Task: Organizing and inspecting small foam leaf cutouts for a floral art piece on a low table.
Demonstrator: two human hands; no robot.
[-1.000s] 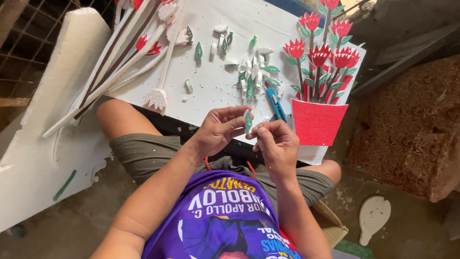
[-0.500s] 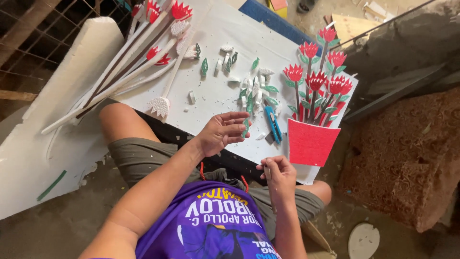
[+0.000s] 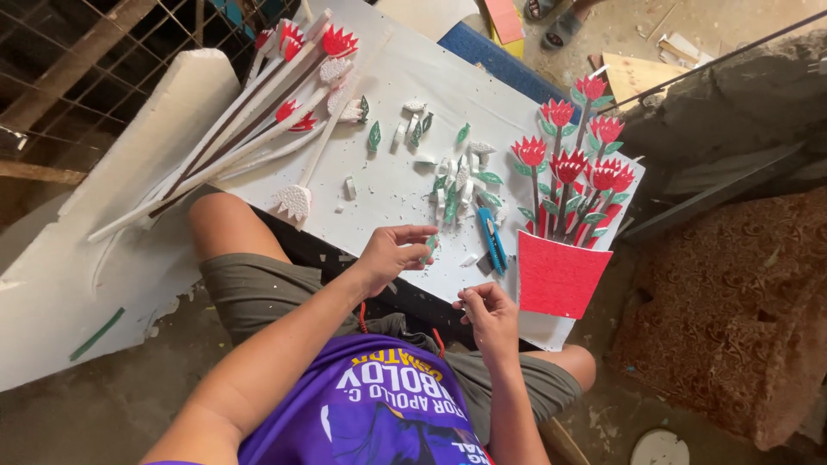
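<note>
My left hand (image 3: pixel 389 255) reaches over the near edge of the white foam board (image 3: pixel 396 172) and pinches a small green foam leaf (image 3: pixel 430 244) at its fingertips. My right hand (image 3: pixel 488 315) hovers lower, over my lap, with its fingers curled together; I can make out nothing in them. Several green and white leaf pieces (image 3: pixel 458 182) lie scattered on the board just beyond my left hand. A blue utility knife (image 3: pixel 492 241) lies beside them, between my hands and a red foam pot (image 3: pixel 558 277) that holds red flowers (image 3: pixel 573 164) on green stems.
Long white stems tipped with red and white foam flowers (image 3: pixel 284 103) lie across the board's far left. A large white foam sheet (image 3: pixel 95 267) leans at the left by a wire grid (image 3: pixel 95 60). A brown rough block (image 3: pixel 732 301) stands at the right. My knees sit under the board.
My hands, which met over one leaf piece, have come apart. The left went out over the board with the green leaf and the right sank toward my lap.
</note>
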